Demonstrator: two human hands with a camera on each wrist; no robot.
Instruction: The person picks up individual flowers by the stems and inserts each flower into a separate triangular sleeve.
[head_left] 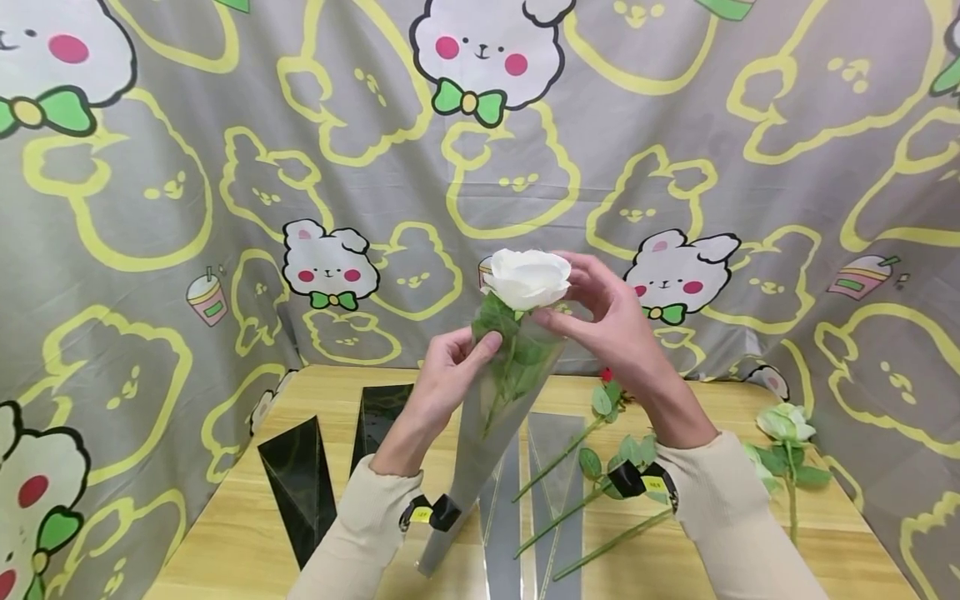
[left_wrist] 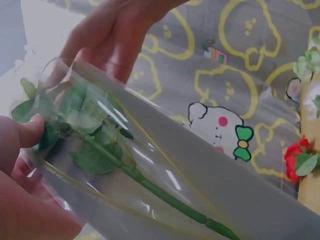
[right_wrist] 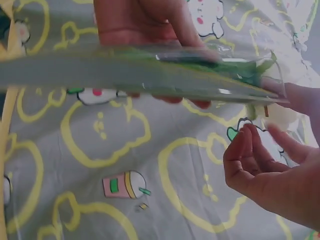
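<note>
A white artificial rose (head_left: pixel 528 279) stands in a tapering clear-and-grey flower sleeve (head_left: pixel 483 450), its bloom above the rim and its green leaves and stem visible through the plastic. My left hand (head_left: pixel 447 375) grips the sleeve just below the bloom, thumb across the front and fingers behind. At the bloom's right side is my right hand (head_left: pixel 618 321), holding it between the thumb at its base and the curled fingers behind. The stem (left_wrist: pixel 165 195) runs down inside the sleeve in the left wrist view. The right wrist view shows the sleeve (right_wrist: pixel 75 72) nearly edge-on.
Two black sleeves (head_left: pixel 300 483) lie on the wooden table (head_left: pixel 217 533) at left. Grey sleeves (head_left: pixel 555 458) lie in the middle. Green-stemmed flowers, one a red rose (head_left: pixel 606 376), lie by my right forearm; a pale rose (head_left: pixel 786 423) lies farther right. A patterned curtain (head_left: pixel 405 183) hangs behind.
</note>
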